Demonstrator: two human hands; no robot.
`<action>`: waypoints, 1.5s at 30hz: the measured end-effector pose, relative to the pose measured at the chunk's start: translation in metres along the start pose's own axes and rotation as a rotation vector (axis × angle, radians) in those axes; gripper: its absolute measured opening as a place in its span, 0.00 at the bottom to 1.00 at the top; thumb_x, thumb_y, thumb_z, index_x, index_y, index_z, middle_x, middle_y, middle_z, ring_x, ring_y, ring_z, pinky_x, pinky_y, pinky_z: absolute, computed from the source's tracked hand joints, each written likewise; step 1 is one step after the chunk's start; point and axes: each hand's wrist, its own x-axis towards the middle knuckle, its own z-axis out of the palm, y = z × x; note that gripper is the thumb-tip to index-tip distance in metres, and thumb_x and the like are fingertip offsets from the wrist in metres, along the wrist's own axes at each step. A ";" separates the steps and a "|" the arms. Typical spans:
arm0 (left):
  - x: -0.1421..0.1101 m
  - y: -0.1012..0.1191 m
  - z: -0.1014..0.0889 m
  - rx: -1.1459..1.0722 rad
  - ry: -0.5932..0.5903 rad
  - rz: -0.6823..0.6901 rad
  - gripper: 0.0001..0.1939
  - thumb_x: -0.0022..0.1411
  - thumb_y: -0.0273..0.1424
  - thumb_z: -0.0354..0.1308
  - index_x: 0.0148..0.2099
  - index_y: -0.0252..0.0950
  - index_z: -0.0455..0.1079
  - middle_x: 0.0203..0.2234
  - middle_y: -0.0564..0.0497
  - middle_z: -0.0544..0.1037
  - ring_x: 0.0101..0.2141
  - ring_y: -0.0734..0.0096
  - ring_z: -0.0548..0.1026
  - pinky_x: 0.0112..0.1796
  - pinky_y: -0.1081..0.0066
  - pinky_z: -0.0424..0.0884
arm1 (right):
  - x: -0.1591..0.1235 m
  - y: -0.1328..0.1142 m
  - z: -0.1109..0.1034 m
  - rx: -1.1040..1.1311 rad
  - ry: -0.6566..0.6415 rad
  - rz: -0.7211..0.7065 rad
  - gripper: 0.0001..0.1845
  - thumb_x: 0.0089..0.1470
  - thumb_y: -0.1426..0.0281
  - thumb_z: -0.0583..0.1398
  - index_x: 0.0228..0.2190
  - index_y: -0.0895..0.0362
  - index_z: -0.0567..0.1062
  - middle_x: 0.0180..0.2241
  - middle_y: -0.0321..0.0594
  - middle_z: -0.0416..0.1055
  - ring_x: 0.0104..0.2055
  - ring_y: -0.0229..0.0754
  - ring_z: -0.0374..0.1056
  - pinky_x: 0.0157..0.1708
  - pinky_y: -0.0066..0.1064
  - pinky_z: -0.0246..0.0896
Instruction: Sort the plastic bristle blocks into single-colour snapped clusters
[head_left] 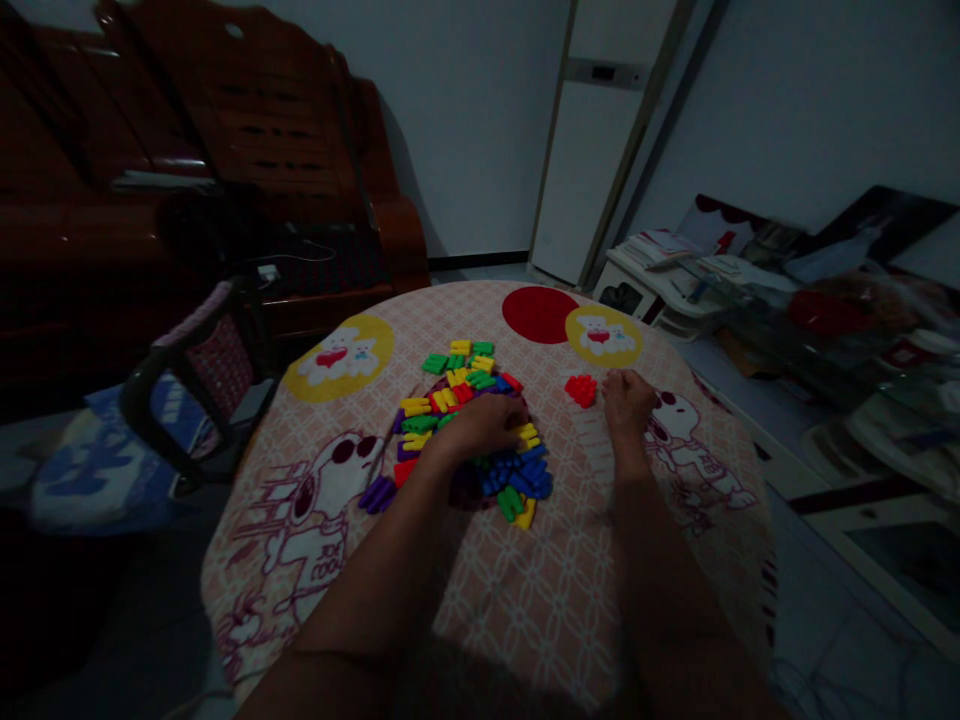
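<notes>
A heap of small plastic building pieces, in yellow, green, red, blue and purple, spreads over the middle of the round table. My left hand [491, 425] reaches over the heap, fingers curled down among the pieces; what they pinch is hidden. Blue pieces [525, 472] lie just below that hand, and a green piece [511, 502] sits at the near edge. To the right, a small cluster of red pieces [581, 390] rests on the tablecloth. Close beside it, my right hand [628, 402] is closed, and anything in its fingers is too small or dark to name.
The patterned tablecloth [555, 590] covers the table. A chair [202, 370] stands at the left, with a wooden sofa [277, 150] behind. On the right is a cluttered low cabinet [660, 285]. A tall white unit [592, 150] stands at the back wall.
</notes>
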 end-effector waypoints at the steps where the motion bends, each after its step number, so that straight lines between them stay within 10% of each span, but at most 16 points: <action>1: -0.002 -0.005 -0.005 -0.008 0.003 0.007 0.10 0.45 0.27 0.68 0.34 0.40 0.79 0.26 0.52 0.78 0.27 0.66 0.74 0.30 0.71 0.65 | 0.000 0.000 0.000 0.004 -0.002 0.006 0.15 0.58 0.61 0.53 0.24 0.54 0.72 0.25 0.41 0.75 0.29 0.44 0.71 0.32 0.33 0.65; 12: -0.009 0.007 -0.017 0.445 -0.184 -0.196 0.12 0.54 0.32 0.66 0.42 0.38 0.79 0.39 0.45 0.81 0.41 0.57 0.78 0.36 0.68 0.67 | 0.000 -0.002 -0.001 0.030 0.021 0.040 0.14 0.56 0.61 0.55 0.24 0.55 0.73 0.26 0.40 0.76 0.29 0.43 0.72 0.32 0.32 0.67; 17: -0.004 0.003 -0.012 0.048 0.032 -0.106 0.12 0.56 0.33 0.64 0.43 0.35 0.78 0.34 0.48 0.81 0.35 0.63 0.77 0.35 0.69 0.68 | 0.001 -0.022 -0.010 0.170 0.015 0.061 0.15 0.55 0.59 0.57 0.28 0.57 0.76 0.27 0.39 0.77 0.27 0.42 0.73 0.28 0.31 0.69; 21: 0.004 -0.001 -0.003 -0.451 0.200 -0.057 0.19 0.56 0.40 0.65 0.46 0.33 0.76 0.32 0.48 0.80 0.33 0.66 0.77 0.33 0.71 0.69 | -0.006 -0.056 -0.016 0.419 -0.299 0.089 0.15 0.48 0.60 0.64 0.32 0.59 0.79 0.26 0.39 0.77 0.25 0.39 0.72 0.25 0.29 0.69; 25: 0.006 0.002 0.002 -0.782 0.193 -0.114 0.23 0.53 0.41 0.68 0.46 0.31 0.74 0.29 0.50 0.79 0.27 0.72 0.75 0.29 0.73 0.69 | -0.019 -0.081 -0.013 0.553 -0.725 0.042 0.20 0.45 0.61 0.69 0.39 0.59 0.82 0.30 0.40 0.80 0.27 0.39 0.74 0.27 0.30 0.71; 33: 0.003 0.001 -0.003 -1.046 0.106 -0.202 0.23 0.52 0.39 0.70 0.47 0.32 0.73 0.26 0.54 0.77 0.23 0.77 0.72 0.27 0.75 0.69 | -0.030 -0.090 -0.006 0.628 -0.886 -0.009 0.15 0.47 0.64 0.67 0.37 0.57 0.84 0.31 0.38 0.80 0.29 0.38 0.74 0.30 0.29 0.71; 39: 0.006 0.000 0.002 -1.076 0.132 -0.207 0.20 0.55 0.39 0.69 0.45 0.32 0.74 0.26 0.52 0.79 0.24 0.76 0.74 0.30 0.74 0.71 | -0.028 -0.092 -0.007 0.639 -0.768 0.084 0.13 0.41 0.65 0.69 0.31 0.58 0.81 0.25 0.38 0.78 0.24 0.39 0.73 0.27 0.29 0.70; 45: 0.004 -0.002 -0.002 -1.029 0.182 -0.208 0.21 0.54 0.41 0.69 0.45 0.32 0.75 0.33 0.48 0.82 0.26 0.76 0.74 0.31 0.73 0.71 | 0.001 -0.058 -0.031 0.368 -0.313 0.247 0.16 0.41 0.66 0.63 0.35 0.60 0.80 0.18 0.35 0.73 0.17 0.39 0.67 0.18 0.28 0.62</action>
